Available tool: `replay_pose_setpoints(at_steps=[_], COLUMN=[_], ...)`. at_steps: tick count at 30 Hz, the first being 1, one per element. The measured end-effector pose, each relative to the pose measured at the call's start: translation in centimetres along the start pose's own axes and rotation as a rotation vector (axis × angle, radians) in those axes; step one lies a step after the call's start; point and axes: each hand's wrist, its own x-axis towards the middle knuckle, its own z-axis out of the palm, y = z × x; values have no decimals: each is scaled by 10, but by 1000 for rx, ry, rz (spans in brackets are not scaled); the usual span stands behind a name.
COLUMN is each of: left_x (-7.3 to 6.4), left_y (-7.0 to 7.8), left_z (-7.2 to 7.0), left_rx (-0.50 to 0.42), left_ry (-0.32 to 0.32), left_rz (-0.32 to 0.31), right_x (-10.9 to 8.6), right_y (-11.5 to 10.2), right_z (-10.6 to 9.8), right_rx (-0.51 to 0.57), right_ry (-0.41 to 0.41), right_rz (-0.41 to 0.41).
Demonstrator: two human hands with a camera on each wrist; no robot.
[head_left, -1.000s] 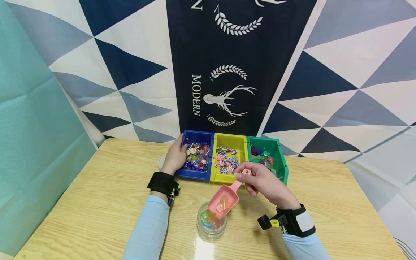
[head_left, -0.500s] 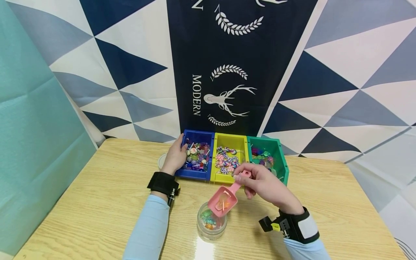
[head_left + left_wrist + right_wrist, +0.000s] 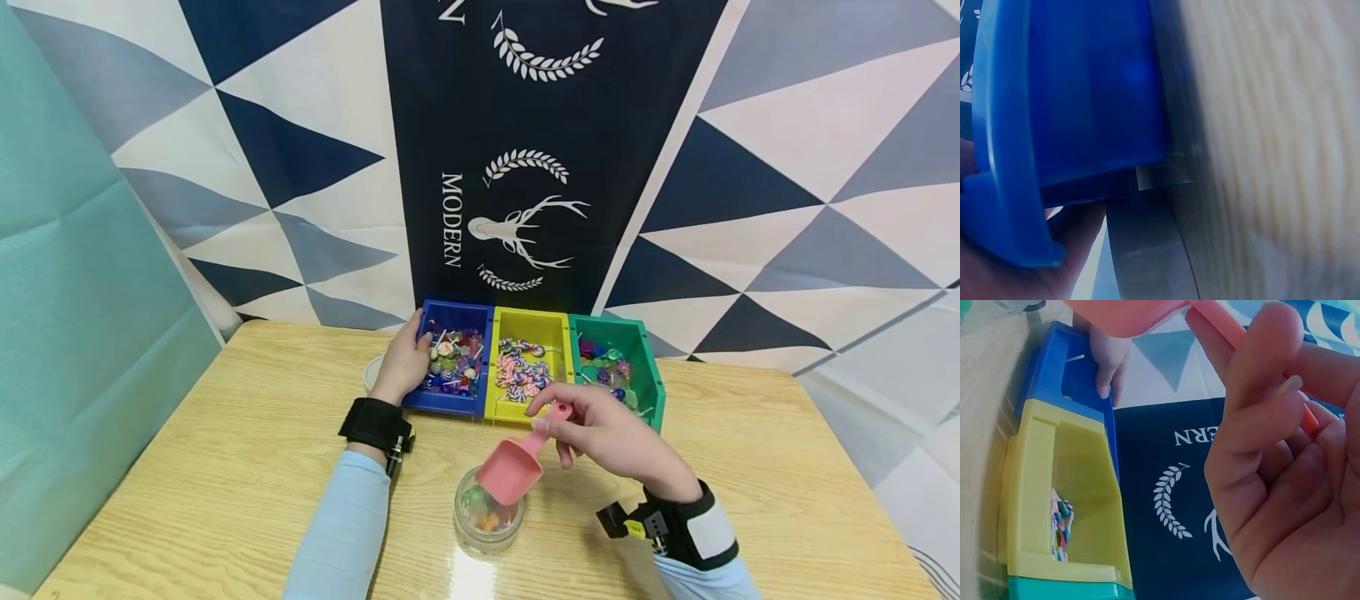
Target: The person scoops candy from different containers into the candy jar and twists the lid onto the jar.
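Note:
My right hand pinches the handle of a pink scoop between thumb and fingers. The scoop is tipped down over the mouth of a clear glass jar, and its pan looks bare. Colourful candy-like pieces lie inside the jar. At the far left of the bins, my left hand grips the side wall of a blue bin, thumb over the rim. The left wrist view shows the bin's outer wall close up. In the right wrist view, curled fingers surround the scoop handle.
A yellow bin with small striped lollipops adjoins the blue one, and a green bin with mixed pieces stands at its right. A pale round disc lies partly behind my left hand. Patterned cloth hangs behind the table.
The orange and clear pieces have left the scoop, and the scoop now tips more steeply over the jar. My right hand has shifted slightly nearer me; my left hand stays put.

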Motion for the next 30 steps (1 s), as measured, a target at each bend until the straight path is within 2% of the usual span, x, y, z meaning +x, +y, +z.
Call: replay_pose_setpoints(at_steps=[9, 14, 18, 21, 24, 27, 30], left_x=[-1, -1, -1, -2, -4, -3, -3], left_y=[-1, -1, 0, 1, 2, 3, 2], left_z=[0, 0, 0, -1, -2, -3, -3], left_rx=[-10, 1, -1, -17, -30, -29, -26], left_ry=[-2, 0, -6, -11, -16, -19, -17], left_rz=[-7, -10, -3, 0, -4, -9, -13], right_x=[-3, -6, -11, -16, -22, -28, -31], right_y=[0, 0, 3, 10, 18, 25, 31], right_z=[-5, -12, -20, -31, -44, -55, -62], right_rx=[2, -9, -1, -18, -148, -314, -401], right_ry=[25, 107, 204, 324, 512, 705, 848], right_rz=[12, 23, -11, -33, -19, 59, 145])
